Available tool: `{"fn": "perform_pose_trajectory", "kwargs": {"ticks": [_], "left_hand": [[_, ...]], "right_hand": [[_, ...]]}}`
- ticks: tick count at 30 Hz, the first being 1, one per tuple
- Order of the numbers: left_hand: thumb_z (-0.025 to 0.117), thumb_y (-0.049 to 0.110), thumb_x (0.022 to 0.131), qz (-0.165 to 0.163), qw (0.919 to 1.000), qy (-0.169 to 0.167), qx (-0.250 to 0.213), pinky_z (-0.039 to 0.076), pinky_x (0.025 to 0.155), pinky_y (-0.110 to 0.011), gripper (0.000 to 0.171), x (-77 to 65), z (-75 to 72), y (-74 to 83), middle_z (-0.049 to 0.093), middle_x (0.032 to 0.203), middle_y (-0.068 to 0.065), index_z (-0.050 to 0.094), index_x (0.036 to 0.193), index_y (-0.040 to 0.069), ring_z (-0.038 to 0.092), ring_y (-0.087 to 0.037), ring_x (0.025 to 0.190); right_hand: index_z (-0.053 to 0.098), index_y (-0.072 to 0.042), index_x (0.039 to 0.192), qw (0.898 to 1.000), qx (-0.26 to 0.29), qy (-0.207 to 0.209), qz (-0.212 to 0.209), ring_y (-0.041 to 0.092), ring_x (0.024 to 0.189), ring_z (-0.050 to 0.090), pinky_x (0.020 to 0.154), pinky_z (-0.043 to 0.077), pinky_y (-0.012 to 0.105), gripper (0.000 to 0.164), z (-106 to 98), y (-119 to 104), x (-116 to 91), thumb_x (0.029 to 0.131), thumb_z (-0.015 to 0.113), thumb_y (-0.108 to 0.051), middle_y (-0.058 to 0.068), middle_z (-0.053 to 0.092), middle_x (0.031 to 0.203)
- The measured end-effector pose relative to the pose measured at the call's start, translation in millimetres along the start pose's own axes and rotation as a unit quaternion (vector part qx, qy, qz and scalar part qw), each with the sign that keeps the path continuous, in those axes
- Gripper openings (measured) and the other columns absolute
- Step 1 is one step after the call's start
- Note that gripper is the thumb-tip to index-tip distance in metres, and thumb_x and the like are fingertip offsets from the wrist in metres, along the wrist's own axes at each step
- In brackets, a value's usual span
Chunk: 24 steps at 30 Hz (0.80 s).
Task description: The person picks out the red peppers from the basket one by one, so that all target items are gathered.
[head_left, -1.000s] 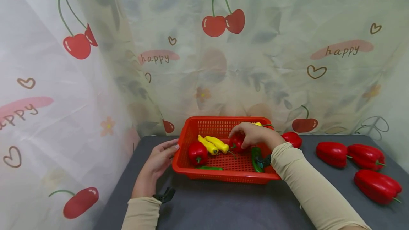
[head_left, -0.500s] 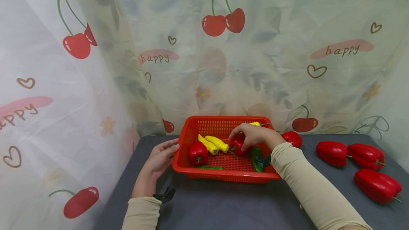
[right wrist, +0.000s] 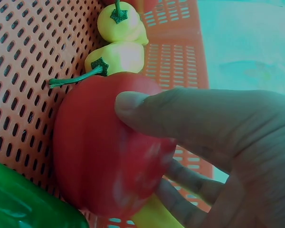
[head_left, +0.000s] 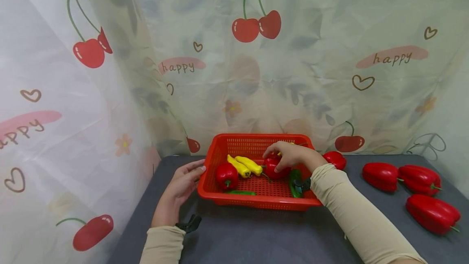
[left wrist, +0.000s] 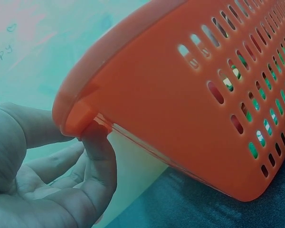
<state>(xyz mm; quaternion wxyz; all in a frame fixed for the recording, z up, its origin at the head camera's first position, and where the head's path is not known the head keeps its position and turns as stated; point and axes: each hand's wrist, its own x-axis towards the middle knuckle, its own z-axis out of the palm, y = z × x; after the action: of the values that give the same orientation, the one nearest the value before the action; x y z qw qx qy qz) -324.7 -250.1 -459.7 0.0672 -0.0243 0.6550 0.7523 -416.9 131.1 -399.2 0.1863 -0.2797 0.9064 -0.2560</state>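
Observation:
A red plastic basket (head_left: 261, 203) with slotted walls stands on the dark table. My left hand (head_left: 185, 178) pinches its left rim between thumb and a bent finger, as the left wrist view shows. Inside the basket, my right hand (head_left: 291, 154) grips a red bell pepper (right wrist: 99, 147), with the thumb on top and the other fingers partly hidden behind it. Left of that pepper lie two yellow peppers (head_left: 249, 165) and another red bell pepper (head_left: 227, 175). A green pepper (head_left: 294, 182) lies on the right, and part of a green one (head_left: 241, 192) shows along the front wall.
Several red bell peppers lie on the table right of the basket, one (head_left: 334, 159) close behind my right forearm and one (head_left: 432, 214) nearer the front. A printed curtain (head_left: 271, 93) hangs behind the table (head_left: 234, 235) and to its left.
The red bell pepper in my right hand has shifted a little to the right and turned. The yellow pepper behind that hand has dropped lower. My left hand stays on the rim.

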Motion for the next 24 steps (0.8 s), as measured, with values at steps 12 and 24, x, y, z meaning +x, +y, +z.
{"fn": "perform_pose_trajectory", "kwargs": {"ticks": [12, 24], "left_hand": [[0.065, 0.015, 0.106, 0.001, 0.9999, -0.008, 0.015, 0.062, 0.095, -0.032, 0.050, -1.6, 0.0, 1.6, 0.063, 0.147, -0.018, 0.053, 0.153, 0.003, 0.072, -0.018, 0.113], [0.065, 0.015, 0.106, 0.000, 0.9999, -0.001, 0.017, 0.062, 0.097, -0.033, 0.049, -1.1, 1.1, 0.8, 0.062, 0.148, -0.019, 0.053, 0.153, 0.004, 0.071, -0.021, 0.116]], "right_hand": [[0.069, -0.015, 0.138, 1.000, 0.003, 0.008, -0.019, 0.034, 0.128, 0.059, 0.097, 0.061, 0.047, 0.050, -3.1, -3.2, -2.3, 0.090, 0.085, -0.013, 0.012, 0.063, 0.142], [0.066, -0.012, 0.140, 0.996, 0.019, 0.044, -0.070, 0.032, 0.128, 0.060, 0.103, 0.058, 0.050, 0.053, -12.9, -18.9, -21.4, 0.091, 0.085, -0.015, 0.008, 0.065, 0.141]]}}
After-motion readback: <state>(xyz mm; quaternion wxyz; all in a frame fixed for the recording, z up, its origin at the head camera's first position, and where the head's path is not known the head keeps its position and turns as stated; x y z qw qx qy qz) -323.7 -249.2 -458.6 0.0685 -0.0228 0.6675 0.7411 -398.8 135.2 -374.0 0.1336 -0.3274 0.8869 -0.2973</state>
